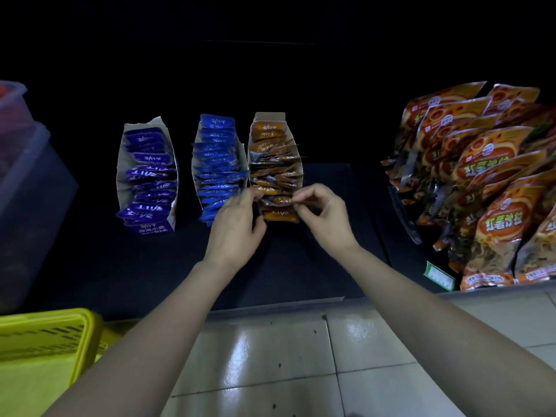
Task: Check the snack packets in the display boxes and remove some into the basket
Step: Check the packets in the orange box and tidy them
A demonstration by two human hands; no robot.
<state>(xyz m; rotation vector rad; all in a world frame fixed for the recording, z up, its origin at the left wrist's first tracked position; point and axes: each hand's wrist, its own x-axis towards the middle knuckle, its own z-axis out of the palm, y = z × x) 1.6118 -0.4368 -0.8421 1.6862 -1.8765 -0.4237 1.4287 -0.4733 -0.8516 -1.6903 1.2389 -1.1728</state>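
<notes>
Dim, dark shelf; glare on floor tiles; wide-angle warping.

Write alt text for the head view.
Left hand and right hand pinch an orange packet at the near end of the orange display box, beside two blue-packet boxes on a dark shelf. Yellow basket lower left; large orange bags right.

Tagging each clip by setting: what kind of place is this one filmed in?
Probably a small shop: display boxes of snack packets on a dark shelf, stacked orange bags with a green price tag, and a yellow basket on the tiled floor.
</notes>
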